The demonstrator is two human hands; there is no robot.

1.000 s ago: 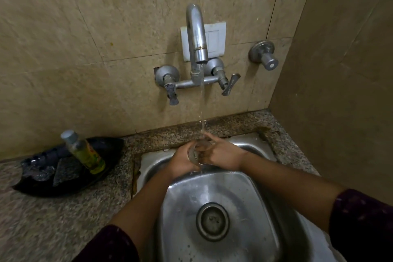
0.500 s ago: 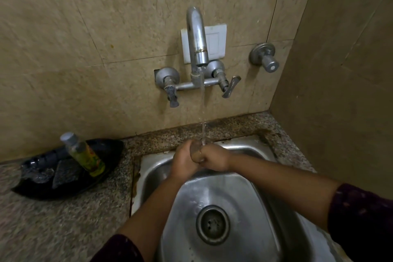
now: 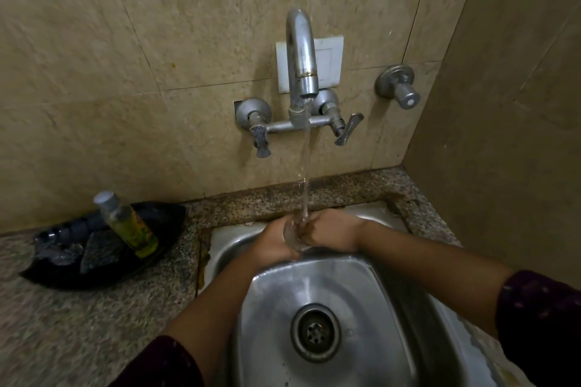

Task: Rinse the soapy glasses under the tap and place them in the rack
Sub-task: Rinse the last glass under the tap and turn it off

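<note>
A clear glass [image 3: 293, 237] is held over the back of the steel sink [image 3: 371, 289], between both hands. My left hand [image 3: 276, 240] wraps its left side and my right hand [image 3: 330, 231] closes on its right side. Most of the glass is hidden by my fingers. Water runs from the chrome tap [image 3: 301, 56] straight down onto the glass and my hands. No rack is in view.
A black tray [image 3: 78, 273] on the granite counter at the left holds a small bottle of yellow-green liquid [image 3: 129, 223] and a dark scrub pad [image 3: 100, 251]. A wall valve [image 3: 397, 86] sticks out right of the tap. A side wall closes the right.
My right hand's fingers, spread a second ago, have closed around the glass. Both hands stay under the running water. The camera has tilted slightly, so the scene sits lower in view.
</note>
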